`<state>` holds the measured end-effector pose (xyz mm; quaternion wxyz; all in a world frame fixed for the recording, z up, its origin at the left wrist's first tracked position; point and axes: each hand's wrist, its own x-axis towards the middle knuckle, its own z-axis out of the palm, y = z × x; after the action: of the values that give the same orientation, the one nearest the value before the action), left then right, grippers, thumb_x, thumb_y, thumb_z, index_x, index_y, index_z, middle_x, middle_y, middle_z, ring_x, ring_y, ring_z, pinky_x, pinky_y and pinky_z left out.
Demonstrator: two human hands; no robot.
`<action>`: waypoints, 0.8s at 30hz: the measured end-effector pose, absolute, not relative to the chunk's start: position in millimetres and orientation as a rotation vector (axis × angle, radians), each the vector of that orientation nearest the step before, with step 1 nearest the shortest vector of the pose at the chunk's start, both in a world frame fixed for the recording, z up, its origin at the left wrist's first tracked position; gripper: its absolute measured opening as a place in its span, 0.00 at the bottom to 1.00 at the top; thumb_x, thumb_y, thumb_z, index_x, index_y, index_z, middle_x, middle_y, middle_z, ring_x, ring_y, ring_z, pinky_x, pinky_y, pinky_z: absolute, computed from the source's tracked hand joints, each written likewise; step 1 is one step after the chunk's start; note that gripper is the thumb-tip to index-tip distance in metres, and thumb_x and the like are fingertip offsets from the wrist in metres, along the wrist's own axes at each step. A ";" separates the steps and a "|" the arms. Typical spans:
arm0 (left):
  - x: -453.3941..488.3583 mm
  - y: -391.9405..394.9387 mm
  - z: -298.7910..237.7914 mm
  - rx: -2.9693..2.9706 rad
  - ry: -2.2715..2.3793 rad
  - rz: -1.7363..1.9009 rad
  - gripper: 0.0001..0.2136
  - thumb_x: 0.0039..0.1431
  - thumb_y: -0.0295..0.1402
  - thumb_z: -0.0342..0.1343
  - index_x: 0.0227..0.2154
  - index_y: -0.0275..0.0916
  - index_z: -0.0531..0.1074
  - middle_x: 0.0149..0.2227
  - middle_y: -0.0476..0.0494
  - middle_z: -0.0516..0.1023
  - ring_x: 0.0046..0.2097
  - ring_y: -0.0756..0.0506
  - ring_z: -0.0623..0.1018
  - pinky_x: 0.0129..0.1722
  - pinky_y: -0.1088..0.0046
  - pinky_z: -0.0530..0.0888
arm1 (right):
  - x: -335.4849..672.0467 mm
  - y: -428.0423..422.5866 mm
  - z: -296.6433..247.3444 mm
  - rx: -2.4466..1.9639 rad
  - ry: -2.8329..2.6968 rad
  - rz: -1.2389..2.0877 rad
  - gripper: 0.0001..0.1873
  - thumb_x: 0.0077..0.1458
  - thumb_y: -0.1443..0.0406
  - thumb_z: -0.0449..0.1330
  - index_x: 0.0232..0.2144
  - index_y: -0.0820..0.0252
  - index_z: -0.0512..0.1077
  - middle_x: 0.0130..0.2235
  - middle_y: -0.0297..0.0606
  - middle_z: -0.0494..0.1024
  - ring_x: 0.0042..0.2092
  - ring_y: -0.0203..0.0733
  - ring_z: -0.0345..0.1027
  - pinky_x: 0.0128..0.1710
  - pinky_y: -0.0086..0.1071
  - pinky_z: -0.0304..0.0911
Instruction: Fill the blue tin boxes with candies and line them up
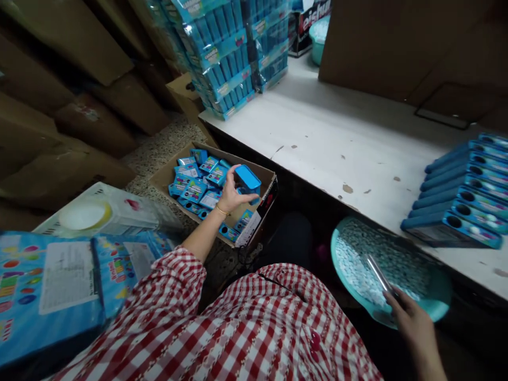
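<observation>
Your left hand [230, 196] grips a blue box [248, 180]; the carton [174, 172] at eleven o'clock looks still full. Your right hand [410, 317] seemingly holds a metal scoop [378, 272] at four.

Left arm [202, 235] stretched forward and down, left hand [234, 194] gripping, thumb raised, fingers [248, 198] spread wide. Right hand [410, 323] low at right, curled closed, right forearm [431, 360] rising from bottom edge.

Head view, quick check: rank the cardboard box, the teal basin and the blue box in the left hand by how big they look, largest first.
1. Cardboard box and teal basin: they look about alike, and the basin's nearness to the camera makes ranking them unsure.
2. Blue box: smallest.
</observation>
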<state>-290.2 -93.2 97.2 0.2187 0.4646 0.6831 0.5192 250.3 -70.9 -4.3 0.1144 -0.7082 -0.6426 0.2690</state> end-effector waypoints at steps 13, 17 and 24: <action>-105.8 -96.0 62.3 0.697 1.384 0.675 0.24 0.46 0.36 0.59 0.49 0.41 0.64 0.40 0.44 0.73 0.39 0.45 0.75 0.40 0.66 0.73 | 270.2 -82.7 19.3 -2.267 -2.058 0.740 0.25 0.53 0.52 0.50 0.48 0.58 0.71 0.39 0.44 0.77 0.40 0.48 0.71 0.37 0.35 0.63; -124.1 -110.5 59.7 1.135 1.463 0.432 0.19 0.48 0.38 0.56 0.44 0.39 0.72 0.60 0.40 0.58 0.60 0.37 0.61 0.56 0.63 0.62 | 279.2 -78.0 38.6 -2.471 -2.324 0.526 0.22 0.56 0.56 0.48 0.51 0.53 0.68 0.44 0.47 0.75 0.41 0.50 0.70 0.37 0.38 0.63; -160.7 -124.9 76.6 1.577 1.136 0.074 0.42 0.39 0.41 0.64 0.58 0.39 0.56 0.66 0.37 0.34 0.65 0.34 0.46 0.61 0.60 0.54 | 247.7 -56.3 14.1 -2.403 -2.436 0.670 0.19 0.57 0.62 0.49 0.50 0.57 0.67 0.46 0.48 0.73 0.43 0.46 0.69 0.41 0.35 0.62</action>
<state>-160.7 -124.9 76.6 0.5631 0.6699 0.4828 0.0316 247.7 -56.3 14.1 -0.1719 -0.6789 -0.6883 0.1893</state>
